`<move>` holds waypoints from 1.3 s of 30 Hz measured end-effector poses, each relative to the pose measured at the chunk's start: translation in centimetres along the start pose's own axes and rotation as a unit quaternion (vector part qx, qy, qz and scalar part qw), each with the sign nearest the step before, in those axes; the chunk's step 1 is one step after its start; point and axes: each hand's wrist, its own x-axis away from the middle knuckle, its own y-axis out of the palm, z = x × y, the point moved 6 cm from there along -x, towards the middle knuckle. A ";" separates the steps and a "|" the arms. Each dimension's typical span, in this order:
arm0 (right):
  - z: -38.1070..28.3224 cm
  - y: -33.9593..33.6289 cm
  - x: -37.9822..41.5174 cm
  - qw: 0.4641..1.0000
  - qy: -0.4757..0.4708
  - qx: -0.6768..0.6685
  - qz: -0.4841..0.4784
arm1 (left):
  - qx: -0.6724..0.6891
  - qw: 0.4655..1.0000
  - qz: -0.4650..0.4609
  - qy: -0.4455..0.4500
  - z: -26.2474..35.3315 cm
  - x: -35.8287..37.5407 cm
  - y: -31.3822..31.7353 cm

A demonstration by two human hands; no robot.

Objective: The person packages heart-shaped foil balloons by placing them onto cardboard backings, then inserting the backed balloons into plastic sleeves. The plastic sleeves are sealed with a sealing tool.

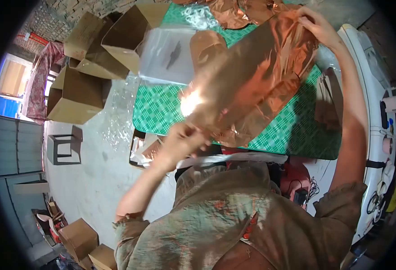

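A large shiny copper-coloured sheet (252, 76) spans the space over a green checked table (155, 105). Its upper right corner, crumpled, is pinched in my right hand (317, 27). My left hand (184, 144) is at the sheet's lower left end, slightly blurred, with its fingers curled at the edge; what they hold is hard to make out. A bright glare covers the sheet's left end. Beyond it lie a brown curved piece (207, 45), a stack of clear plastic bags (166, 54) and more crumpled copper foil (238, 13).
Open cardboard boxes (81, 90) stand at the left, with a small stool (63, 149) below them. A box of scraps (146, 148) sits under the table's near left edge. At the right is a white machine (357, 49). Closed cartons (78, 236) are at the lower left.
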 end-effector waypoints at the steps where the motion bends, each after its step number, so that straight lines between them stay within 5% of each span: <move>1: -1.5 1.6 -1.4 0.997 -0.016 0.065 -0.026 | 0.040 0.999 -0.022 -0.013 -2.1 -0.1 1.8; 5: -4.9 8.9 -4.0 0.984 0.017 0.130 -0.124 | 0.215 0.971 -0.072 -0.073 -7.4 -0.5 7.4; 10: -2.1 16.0 -6.1 0.954 -0.039 0.249 -0.163 | 0.225 0.970 -0.092 -0.032 -10.6 -1.7 10.1; 14: 0.5 18.5 -6.8 0.934 -0.103 0.300 -0.164 | 0.265 0.953 -0.099 -0.109 -11.2 -1.8 10.6; 17: -3.2 17.6 -7.3 0.935 0.057 0.241 -0.255 | 0.272 0.935 -0.143 -0.175 -10.8 -1.0 10.0; 21: -5.1 17.7 -7.4 0.952 -0.013 0.226 -0.207 | 0.298 0.931 -0.090 -0.188 -10.8 -0.2 7.8; 25: -4.3 17.9 -7.2 0.951 0.021 0.221 -0.217 | 0.310 0.935 -0.027 -0.167 -12.2 -0.2 6.3; 28: -4.5 18.0 -6.8 0.966 -0.068 0.195 -0.158 | 0.304 0.938 -0.012 -0.164 -12.0 -0.2 6.2; 34: -3.5 17.8 -6.7 0.975 0.035 0.174 -0.137 | 0.332 0.934 -0.006 -0.132 -11.6 0.0 6.0; 39: -3.0 18.3 -6.6 0.974 -0.019 0.185 -0.125 | 0.329 0.935 -0.003 -0.131 -11.9 0.0 5.8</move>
